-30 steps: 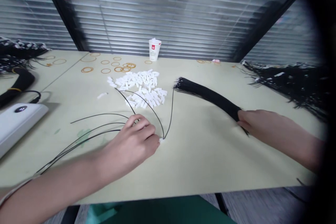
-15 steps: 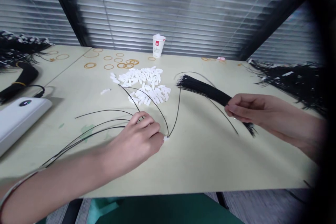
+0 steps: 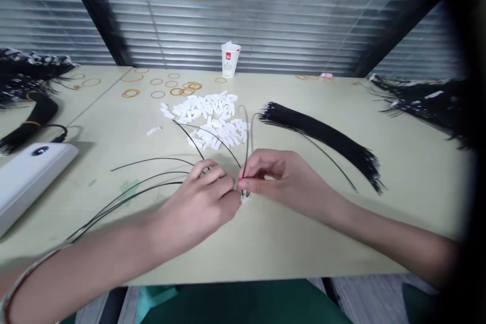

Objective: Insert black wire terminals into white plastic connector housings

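Note:
My left hand (image 3: 212, 192) is closed on a small white connector (image 3: 245, 198), mostly hidden behind the fingers. Several thin black wires fan out from around that hand across the tabletop. Thumb and forefinger of my right hand (image 3: 273, 174) pinch a black wire (image 3: 247, 149) just above the connector, and the wire's upper part bends over. To the right lies a thick bundle of black wires (image 3: 322, 129) with stripped-looking tips, untouched by either hand. Beyond my hands is a pile of white connectors (image 3: 216, 116).
A white box-shaped device (image 3: 38, 177) with a cable stands at left. Near it lies a banded black bundle (image 3: 38, 111). Rubber bands (image 3: 176, 90) and a paper cup (image 3: 230, 61) are at the back. Wire heaps (image 3: 429, 104) sit at both far sides.
My right hand has let go of the thick wire bundle and moved left to the connector, where it now pinches one wire. The bundle rests on the table. My left hand stays put.

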A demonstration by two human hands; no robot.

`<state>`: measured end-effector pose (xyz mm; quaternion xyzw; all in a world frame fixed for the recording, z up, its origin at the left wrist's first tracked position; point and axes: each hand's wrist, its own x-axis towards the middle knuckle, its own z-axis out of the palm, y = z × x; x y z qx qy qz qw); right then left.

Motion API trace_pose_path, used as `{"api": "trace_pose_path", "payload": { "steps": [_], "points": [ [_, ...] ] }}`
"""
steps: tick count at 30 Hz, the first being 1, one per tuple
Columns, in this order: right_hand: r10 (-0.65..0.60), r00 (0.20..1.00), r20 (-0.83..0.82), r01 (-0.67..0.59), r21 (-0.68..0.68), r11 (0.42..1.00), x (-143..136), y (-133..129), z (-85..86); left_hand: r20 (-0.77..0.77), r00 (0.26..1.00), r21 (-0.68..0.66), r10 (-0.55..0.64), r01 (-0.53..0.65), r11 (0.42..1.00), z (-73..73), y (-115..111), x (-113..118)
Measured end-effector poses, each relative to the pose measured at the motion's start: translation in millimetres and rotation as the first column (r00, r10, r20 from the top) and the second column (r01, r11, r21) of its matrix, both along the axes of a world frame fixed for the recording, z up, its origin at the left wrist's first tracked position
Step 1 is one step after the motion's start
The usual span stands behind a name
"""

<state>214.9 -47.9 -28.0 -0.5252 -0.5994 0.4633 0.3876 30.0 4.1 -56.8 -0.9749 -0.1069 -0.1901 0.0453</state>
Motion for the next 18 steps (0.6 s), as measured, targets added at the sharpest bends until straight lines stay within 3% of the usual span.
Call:
{"api": "trace_pose_path", "payload": {
  "steps": [4, 18],
  "points": [
    [-0.087, 0.976, 0.202, 0.065, 0.114, 0.991, 4, -4, -10.0, -0.019, 1.0, -0.02, 0.01, -0.01, 1.0, 2.6, -1, 0],
    [-0.059, 0.971, 0.234, 0.031, 0.125, 0.992, 6, 0, -15.8, -0.009, 1.0, -0.037, -0.001, 0.001, 0.999, 3.9, 0, 0]
  ]
}}
